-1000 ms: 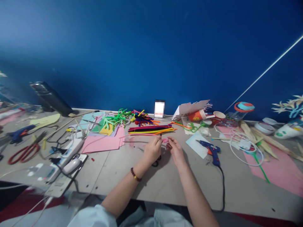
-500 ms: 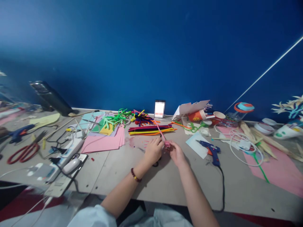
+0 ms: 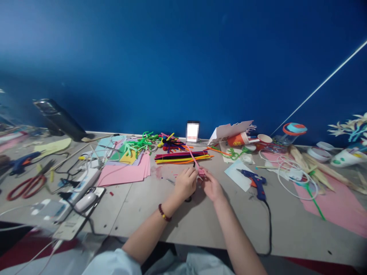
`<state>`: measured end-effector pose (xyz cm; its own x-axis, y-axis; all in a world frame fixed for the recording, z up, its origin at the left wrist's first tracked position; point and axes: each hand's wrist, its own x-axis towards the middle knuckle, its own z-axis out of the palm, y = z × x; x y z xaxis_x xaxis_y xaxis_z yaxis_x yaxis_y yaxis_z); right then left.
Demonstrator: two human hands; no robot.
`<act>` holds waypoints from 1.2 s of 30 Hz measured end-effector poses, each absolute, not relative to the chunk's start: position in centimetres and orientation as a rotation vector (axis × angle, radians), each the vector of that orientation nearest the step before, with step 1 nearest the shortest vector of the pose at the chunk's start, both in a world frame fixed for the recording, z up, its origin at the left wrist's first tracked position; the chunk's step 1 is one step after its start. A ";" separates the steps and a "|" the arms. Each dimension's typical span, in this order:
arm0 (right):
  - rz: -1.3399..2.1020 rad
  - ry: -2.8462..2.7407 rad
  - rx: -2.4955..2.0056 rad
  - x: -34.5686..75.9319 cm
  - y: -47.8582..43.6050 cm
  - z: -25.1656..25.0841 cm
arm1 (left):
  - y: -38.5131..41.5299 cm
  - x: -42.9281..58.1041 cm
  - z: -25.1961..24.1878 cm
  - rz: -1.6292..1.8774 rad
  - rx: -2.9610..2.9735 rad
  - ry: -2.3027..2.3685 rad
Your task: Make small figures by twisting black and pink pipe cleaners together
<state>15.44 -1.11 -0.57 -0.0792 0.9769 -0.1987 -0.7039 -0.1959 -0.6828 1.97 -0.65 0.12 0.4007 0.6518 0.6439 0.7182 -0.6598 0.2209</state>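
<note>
My left hand [image 3: 185, 181] and my right hand [image 3: 212, 186] meet over the middle of the table, fingers closed. Between their fingertips is a pink pipe cleaner [image 3: 191, 152], its free end sticking up and away from me; the part at the fingers looks bent or coiled. Under my left hand lies a dark tool, mostly hidden, with a metal tip [image 3: 171, 181] showing to the left. Just beyond the hands is a row of purple, red and yellow pipe cleaners [image 3: 182, 157].
A blue glue gun [image 3: 259, 183] rests at right by light blue paper [image 3: 236, 175]. To the left are pink paper sheets [image 3: 123, 173], green pipe cleaners [image 3: 143, 143], a power strip [image 3: 82, 187] and red-handled scissors [image 3: 27, 187]. A phone [image 3: 192, 131] stands against the blue wall.
Both hands stay together on the pink pipe cleaner, with only slight finger movement. The right hand's fingers have shifted a little to the left; the view has moved slightly.
</note>
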 end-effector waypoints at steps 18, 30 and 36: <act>1.486 -0.546 -0.946 15.6 -0.8 -1.4 | -0.1 1.3 -0.3 -0.901 -2.438 -1.075; 1.459 -0.571 -0.965 15.6 -0.8 -1.6 | -0.3 1.3 -0.3 -0.896 -2.481 -1.090; 1.541 -0.447 -0.861 15.4 -0.9 -0.9 | -0.3 1.6 -0.3 -0.946 -2.499 -1.112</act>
<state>15.44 -0.91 -0.91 0.0315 0.9648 -0.2611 -0.6750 -0.1721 -0.7174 1.62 -0.30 -0.32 0.4989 0.5732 0.6501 0.7335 -0.6787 0.0355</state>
